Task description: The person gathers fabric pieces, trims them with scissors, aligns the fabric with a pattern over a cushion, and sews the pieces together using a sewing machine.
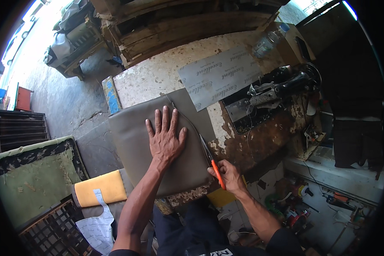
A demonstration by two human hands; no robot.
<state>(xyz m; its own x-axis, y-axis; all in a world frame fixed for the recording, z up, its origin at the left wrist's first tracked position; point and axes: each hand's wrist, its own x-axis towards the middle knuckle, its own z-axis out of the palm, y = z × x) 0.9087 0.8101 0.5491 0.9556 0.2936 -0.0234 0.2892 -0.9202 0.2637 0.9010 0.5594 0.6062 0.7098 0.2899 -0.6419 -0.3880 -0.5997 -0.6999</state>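
Note:
A brown-grey sheet of leather-like upholstery material (132,128) lies folded or layered on the worn table. Flat on top of it, fingers spread, rests my left hand (166,141). My right hand (229,177) grips the orange handles of a pair of scissors (217,170) at the material's right side. Their dark blades point away from me along its curved right edge, where a narrow strip stands apart from the main piece. Whether the blades are parted is too fine to tell.
Beyond the material lies a printed grey sheet (217,79). A black sewing machine (273,91) is set into the table (145,77) at the right, with a plastic bottle (269,42) behind it. A yellow foam pad (100,188) sits at lower left; tools (298,205) clutter the lower right.

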